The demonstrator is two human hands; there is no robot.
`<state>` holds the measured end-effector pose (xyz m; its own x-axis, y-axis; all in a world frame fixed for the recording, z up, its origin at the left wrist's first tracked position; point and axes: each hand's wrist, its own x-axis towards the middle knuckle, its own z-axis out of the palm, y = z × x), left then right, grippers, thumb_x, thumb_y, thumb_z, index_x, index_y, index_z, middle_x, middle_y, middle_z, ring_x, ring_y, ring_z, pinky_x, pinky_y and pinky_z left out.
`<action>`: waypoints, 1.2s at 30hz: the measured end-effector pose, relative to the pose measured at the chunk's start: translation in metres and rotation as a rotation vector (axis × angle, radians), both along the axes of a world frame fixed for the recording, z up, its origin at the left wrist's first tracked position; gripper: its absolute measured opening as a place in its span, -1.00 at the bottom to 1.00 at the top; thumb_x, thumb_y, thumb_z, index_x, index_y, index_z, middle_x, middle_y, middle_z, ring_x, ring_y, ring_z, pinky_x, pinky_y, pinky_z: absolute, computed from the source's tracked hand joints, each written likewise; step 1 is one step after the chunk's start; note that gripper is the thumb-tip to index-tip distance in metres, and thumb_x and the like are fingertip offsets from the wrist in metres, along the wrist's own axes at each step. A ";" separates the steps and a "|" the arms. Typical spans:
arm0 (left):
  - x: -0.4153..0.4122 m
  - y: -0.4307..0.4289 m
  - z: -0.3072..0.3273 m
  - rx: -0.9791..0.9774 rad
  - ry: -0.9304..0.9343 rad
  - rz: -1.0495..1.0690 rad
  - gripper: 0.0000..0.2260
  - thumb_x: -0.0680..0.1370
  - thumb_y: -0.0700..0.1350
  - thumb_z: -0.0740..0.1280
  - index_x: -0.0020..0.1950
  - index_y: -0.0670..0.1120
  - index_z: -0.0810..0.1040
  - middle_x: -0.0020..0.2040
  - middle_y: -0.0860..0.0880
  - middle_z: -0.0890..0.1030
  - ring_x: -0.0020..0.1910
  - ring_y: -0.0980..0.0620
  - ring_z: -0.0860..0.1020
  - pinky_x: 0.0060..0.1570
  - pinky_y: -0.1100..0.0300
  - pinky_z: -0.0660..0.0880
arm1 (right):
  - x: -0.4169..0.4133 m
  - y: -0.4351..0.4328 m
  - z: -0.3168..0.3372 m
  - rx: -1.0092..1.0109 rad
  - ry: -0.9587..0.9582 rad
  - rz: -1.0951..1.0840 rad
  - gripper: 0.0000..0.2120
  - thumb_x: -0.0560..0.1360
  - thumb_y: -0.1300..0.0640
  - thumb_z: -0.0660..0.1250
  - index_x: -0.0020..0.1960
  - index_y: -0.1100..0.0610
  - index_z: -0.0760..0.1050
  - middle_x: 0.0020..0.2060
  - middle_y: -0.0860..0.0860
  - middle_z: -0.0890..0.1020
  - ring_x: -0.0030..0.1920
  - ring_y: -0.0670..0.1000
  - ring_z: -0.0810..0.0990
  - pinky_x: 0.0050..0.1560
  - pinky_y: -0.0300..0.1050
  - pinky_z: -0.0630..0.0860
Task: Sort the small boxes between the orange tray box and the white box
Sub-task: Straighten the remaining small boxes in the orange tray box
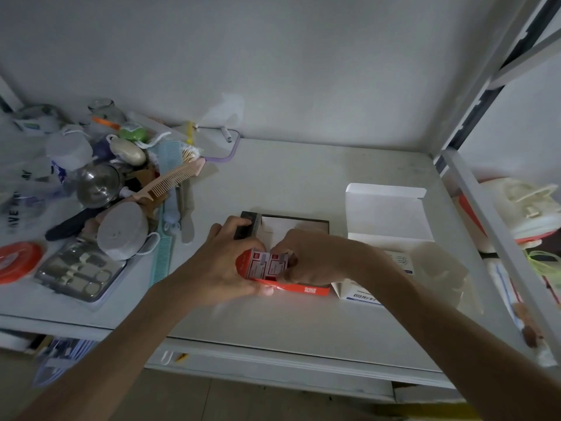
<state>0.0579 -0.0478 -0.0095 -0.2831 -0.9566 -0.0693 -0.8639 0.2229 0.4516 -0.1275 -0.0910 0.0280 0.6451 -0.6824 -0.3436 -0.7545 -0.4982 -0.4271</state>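
An orange tray box (303, 289) lies at the middle of the desk, its front wall facing me. Two small red-and-white boxes (268, 265) stand side by side at its left end. My left hand (224, 262) wraps around the tray's left end and the small boxes. My right hand (306, 258) pinches the right one of the small boxes from above. A white box (385, 214) with its lid flap open stands to the right, partly behind my right forearm. A dark-framed flat box (291, 223) lies just behind my hands.
A heap of toiletries fills the desk's left: a pink comb (170, 180), a steel cup (97, 185), a manicure set (80, 273), an orange round lid (18, 261). A white shoe (522, 208) sits beyond the metal frame post (491, 226) at right.
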 end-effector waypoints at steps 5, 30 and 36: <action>0.000 0.001 0.000 0.004 0.010 0.012 -0.45 0.21 0.29 0.52 0.13 0.13 0.55 0.34 0.08 0.20 0.22 0.05 0.23 0.17 0.13 0.41 | 0.001 0.005 -0.006 -0.014 -0.087 -0.087 -0.83 0.44 0.20 0.29 -0.10 0.12 0.66 -0.16 0.05 0.66 -0.14 0.04 0.60 -0.14 -0.09 0.53; -0.014 0.023 -0.016 0.012 0.630 0.486 -0.68 0.62 0.02 0.19 0.34 -0.03 0.49 0.01 -0.03 0.64 -0.15 0.20 0.63 -0.28 0.53 0.46 | -0.155 0.080 -0.019 -0.180 -0.849 -1.324 -0.72 0.61 0.08 0.12 0.01 0.13 0.60 -0.11 0.19 0.60 -0.10 0.12 0.53 -0.03 0.02 0.45; -0.019 0.025 -0.024 -0.087 0.610 0.558 -0.65 0.65 -0.12 0.16 0.44 -0.09 0.39 0.09 -0.09 0.59 -0.13 0.19 0.56 -0.30 0.57 0.42 | -0.150 0.076 -0.025 -0.266 -0.826 -1.314 -0.75 0.58 0.28 0.12 0.06 0.36 0.54 -0.09 0.35 0.55 -0.30 -0.08 0.43 -0.32 -0.19 0.36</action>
<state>0.0388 -0.0227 -0.0335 0.2705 -0.9624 0.0238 -0.4673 -0.1097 0.8773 -0.2779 -0.0154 0.0034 -0.4827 -0.8758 0.0066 -0.3154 0.1668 -0.9342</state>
